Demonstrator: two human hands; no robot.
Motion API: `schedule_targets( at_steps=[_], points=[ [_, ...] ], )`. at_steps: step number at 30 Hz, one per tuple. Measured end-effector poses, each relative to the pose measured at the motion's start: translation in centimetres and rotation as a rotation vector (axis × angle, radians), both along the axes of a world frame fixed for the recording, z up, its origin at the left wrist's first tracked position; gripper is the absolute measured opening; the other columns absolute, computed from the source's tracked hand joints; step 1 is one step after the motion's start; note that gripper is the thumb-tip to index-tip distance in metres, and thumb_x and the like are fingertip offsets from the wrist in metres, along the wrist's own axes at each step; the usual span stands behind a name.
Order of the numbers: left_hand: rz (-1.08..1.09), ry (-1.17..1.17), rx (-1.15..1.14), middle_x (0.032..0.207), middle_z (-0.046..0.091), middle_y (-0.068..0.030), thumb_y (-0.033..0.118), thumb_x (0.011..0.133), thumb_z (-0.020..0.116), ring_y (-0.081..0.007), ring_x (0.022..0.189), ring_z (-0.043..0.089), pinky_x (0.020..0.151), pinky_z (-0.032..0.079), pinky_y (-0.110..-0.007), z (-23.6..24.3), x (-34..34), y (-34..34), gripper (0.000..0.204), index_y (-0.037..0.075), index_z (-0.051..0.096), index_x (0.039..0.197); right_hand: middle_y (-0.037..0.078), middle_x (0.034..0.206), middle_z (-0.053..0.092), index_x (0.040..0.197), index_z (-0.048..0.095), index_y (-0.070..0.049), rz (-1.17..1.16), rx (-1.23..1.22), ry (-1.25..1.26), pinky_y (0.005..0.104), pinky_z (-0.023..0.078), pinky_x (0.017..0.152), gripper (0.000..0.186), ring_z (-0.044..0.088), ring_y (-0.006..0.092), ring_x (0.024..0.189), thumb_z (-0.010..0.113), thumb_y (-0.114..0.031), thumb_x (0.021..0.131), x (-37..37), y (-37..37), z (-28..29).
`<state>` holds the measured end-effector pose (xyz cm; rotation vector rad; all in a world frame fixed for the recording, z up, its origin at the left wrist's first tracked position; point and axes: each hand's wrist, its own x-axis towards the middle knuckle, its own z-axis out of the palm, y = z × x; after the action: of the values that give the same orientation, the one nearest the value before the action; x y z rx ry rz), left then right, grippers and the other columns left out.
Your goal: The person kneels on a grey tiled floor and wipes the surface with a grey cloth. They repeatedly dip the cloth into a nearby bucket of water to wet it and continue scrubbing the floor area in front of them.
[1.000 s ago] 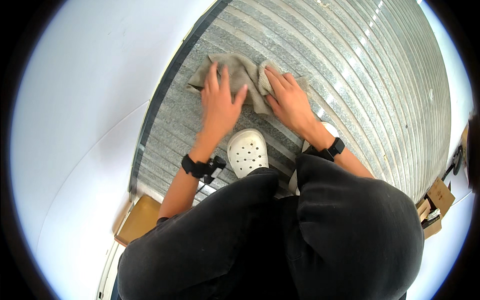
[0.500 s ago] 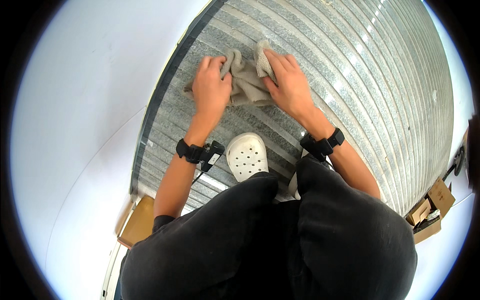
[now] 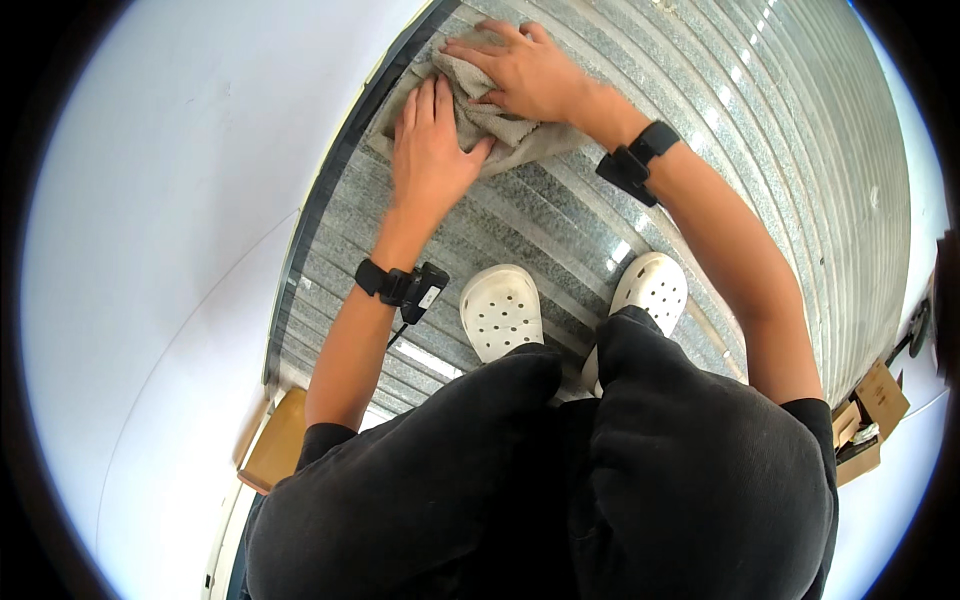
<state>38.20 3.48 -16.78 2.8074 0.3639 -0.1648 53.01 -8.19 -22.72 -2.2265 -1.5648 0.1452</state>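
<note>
A grey-beige cloth lies bunched on the ribbed grey floor panel, near its dark left edge. My left hand rests on the lower left of the cloth, fingers stretched out flat and thumb apart. Above it and to the right, my right hand lies over the bunched upper folds, fingers spread toward the left. Both wrists wear black straps with small devices, the left and the right. Below the hands are my feet in white perforated clogs.
A white wall runs along the left, beside the panel's dark edge strip. A tan board sits at the lower left. An open cardboard box and a dark object are at the far right.
Both hands and the cloth have moved up the panel. My right hand swung up and left over the folds, its fingers spreading. My left hand's fingers straightened. The right clog now shows.
</note>
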Motion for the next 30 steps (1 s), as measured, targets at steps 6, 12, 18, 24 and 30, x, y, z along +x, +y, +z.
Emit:
schedule_targets(
  at_steps=[6, 12, 18, 24, 30],
  points=[
    [0.042, -0.029, -0.116, 0.142, 0.047, -0.0213, 0.016, 0.078, 0.074, -0.0369, 0.135, 0.041, 0.110, 0.038, -0.043, 0.0, -0.5, -0.7, 0.075, -0.005, 0.040, 0.141, 0.004, 0.122, 0.065, 0.139, 0.048, -0.009, -0.104, -0.037, 0.074, 0.0408, 0.040, 0.093, 0.063, 0.051, 0.0262, 0.113, 0.070, -0.025, 0.082, -2.5, -1.1, 1.7],
    [-0.054, -0.105, -0.215, 0.134, 0.053, -0.0222, 0.007, 0.078, 0.070, -0.0391, 0.128, 0.048, 0.105, 0.042, -0.043, -0.1, -1.4, -1.3, 0.063, -0.003, 0.047, 0.135, 0.007, 0.108, 0.068, 0.130, 0.051, -0.005, -0.208, -0.042, 0.265, 0.0392, 0.043, 0.090, 0.059, 0.054, 0.0294, 0.104, 0.072, -0.015, 0.076, -4.5, -4.2, 3.8],
    [0.034, -0.022, -0.409, 0.144, 0.046, -0.0179, 0.016, 0.082, 0.072, -0.0357, 0.138, 0.039, 0.112, 0.036, -0.045, 0.3, -2.6, -2.9, 0.066, 0.002, 0.044, 0.140, 0.014, 0.098, 0.067, 0.107, 0.062, -0.006, -0.293, -0.077, 0.520, 0.0427, 0.049, 0.086, 0.033, 0.056, 0.0337, 0.096, 0.072, -0.013, 0.076, -2.9, -7.0, 5.4],
    [0.109, -0.110, -0.644, 0.156, 0.030, -0.0184, 0.027, 0.092, 0.068, -0.0339, 0.145, 0.029, 0.117, 0.027, -0.045, -0.1, -3.2, -1.8, 0.073, 0.002, 0.031, 0.149, 0.016, 0.103, 0.065, 0.112, 0.061, -0.005, -0.298, 0.163, 0.355, 0.0431, 0.050, 0.086, 0.035, 0.057, 0.0358, 0.102, 0.069, -0.011, 0.078, 1.7, -4.1, 6.5],
    [0.126, -0.010, -0.598, 0.158, 0.024, -0.0219, 0.029, 0.095, 0.064, -0.0360, 0.146, 0.024, 0.117, 0.026, -0.046, -0.3, -1.7, -1.2, 0.077, 0.002, 0.021, 0.153, 0.013, 0.111, 0.065, 0.133, 0.055, -0.014, -0.079, 0.015, 0.136, 0.0419, 0.050, 0.092, 0.058, 0.056, 0.0321, 0.110, 0.067, -0.003, 0.078, 3.8, 0.5, 1.3]
  ],
)
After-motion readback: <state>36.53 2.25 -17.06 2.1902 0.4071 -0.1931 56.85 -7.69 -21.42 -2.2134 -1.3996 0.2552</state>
